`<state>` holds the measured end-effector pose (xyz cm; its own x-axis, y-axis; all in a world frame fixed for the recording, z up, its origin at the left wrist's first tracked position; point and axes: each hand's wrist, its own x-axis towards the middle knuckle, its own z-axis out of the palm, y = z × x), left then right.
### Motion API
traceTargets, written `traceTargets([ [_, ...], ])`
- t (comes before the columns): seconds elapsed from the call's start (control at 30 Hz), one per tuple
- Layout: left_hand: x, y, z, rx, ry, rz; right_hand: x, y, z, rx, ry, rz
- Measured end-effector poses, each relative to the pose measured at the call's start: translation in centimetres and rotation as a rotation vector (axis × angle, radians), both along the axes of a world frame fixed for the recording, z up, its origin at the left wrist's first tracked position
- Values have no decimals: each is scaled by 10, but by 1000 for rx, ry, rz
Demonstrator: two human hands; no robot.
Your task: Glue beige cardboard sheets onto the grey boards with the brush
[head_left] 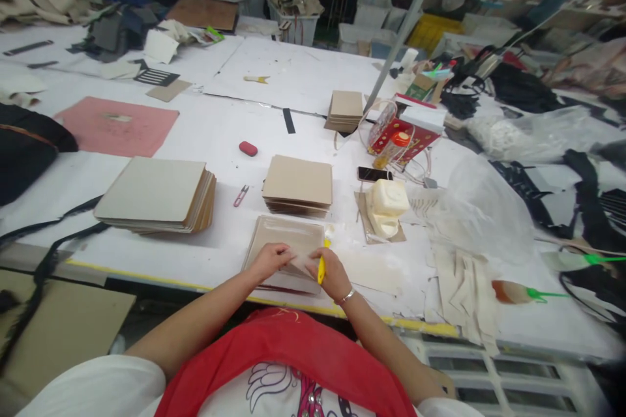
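Note:
At the table's front edge lies a beige board (288, 232) with a whitish smear along its far part. Over its near part, my left hand (270, 260) pinches the left side of a thin pale piece (300, 262). My right hand (332, 272) has its fingers closed at the other side of this piece and also holds a small yellow-handled tool (321, 270). Just beyond the board stands a stack of beige boards (298, 182). A larger stack of grey boards (151, 192) is farther left.
Pink-handled snips (240, 196) and a red oval case (248, 148) lie left of centre. On the right are a cream block (388, 202), a phone (374, 174), a red box (405, 133), fabric strips (467, 293) and a green-tipped bottle (513, 292).

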<state>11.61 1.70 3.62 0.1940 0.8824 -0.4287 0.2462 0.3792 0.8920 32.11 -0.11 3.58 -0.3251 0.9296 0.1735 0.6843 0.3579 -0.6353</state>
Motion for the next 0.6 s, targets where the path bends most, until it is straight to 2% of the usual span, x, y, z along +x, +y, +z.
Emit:
traceTargets([
  [0.17, -34, 17, -6, -169, -241, 328, 1, 19, -9, -194, -46, -129],
  [0.3, -50, 35, -15, -227, -346, 385, -4, 40, -17, -212, -83, -231],
  [0.47, -55, 55, -29, -158, 86, 359, -16, 74, -34, -122, -164, -361],
  [0.6, -60, 65, -37, -47, 473, 299, -20, 90, -50, -147, -200, -410],
])
